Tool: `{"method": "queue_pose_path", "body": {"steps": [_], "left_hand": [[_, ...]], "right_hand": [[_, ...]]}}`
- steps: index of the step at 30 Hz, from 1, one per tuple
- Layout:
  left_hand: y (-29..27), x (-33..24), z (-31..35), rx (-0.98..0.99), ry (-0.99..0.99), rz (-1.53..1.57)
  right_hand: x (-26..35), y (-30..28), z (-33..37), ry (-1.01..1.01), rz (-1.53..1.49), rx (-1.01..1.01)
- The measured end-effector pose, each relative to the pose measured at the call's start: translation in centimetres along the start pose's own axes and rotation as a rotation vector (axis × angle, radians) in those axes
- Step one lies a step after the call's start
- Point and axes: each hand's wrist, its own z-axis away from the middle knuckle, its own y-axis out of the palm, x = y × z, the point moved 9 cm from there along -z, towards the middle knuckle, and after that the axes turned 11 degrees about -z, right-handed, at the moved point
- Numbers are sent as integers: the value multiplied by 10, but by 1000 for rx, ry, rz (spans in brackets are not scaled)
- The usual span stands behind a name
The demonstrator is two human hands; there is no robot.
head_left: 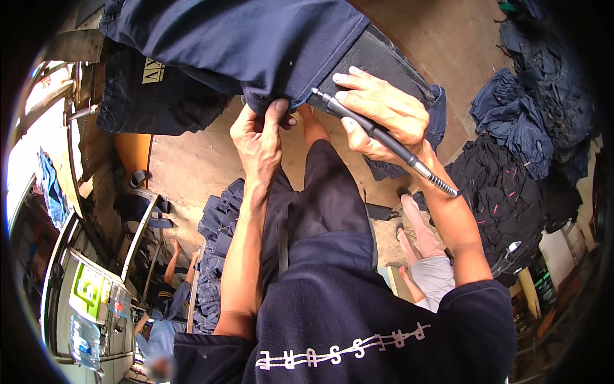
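Observation:
A dark blue denim garment (256,45) with a stitched hem lies across a dark flat board (374,57) in front of me. My left hand (256,141) pinches the garment's near edge between thumb and fingers. In my right hand (393,115) is a black pen-shaped handpiece (390,142), with a slim silver tip and a metal spring at its rear end. Its tip points at the garment's corner, close to the frayed hem edge; whether it touches the cloth I cannot tell. My right fingers rest over the board.
A dark garment with a yellow patch (153,70) hangs at the left. Piles of dark clothes (499,198) lie on the right, and folded jeans (220,224) are stacked beside my left arm. Other people's legs (422,237) show behind. A water bottle (84,342) stands lower left.

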Motion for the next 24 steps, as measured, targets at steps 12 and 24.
{"method": "queue_pose_path", "body": {"steps": [12,24], "left_hand": [[-1,2,-2,18,-37,22],[1,8,-4,21,-25,64]], "right_hand": [[-5,-5,-1,61,13,-48],[-9,-12,1,123,89,-72]]}}
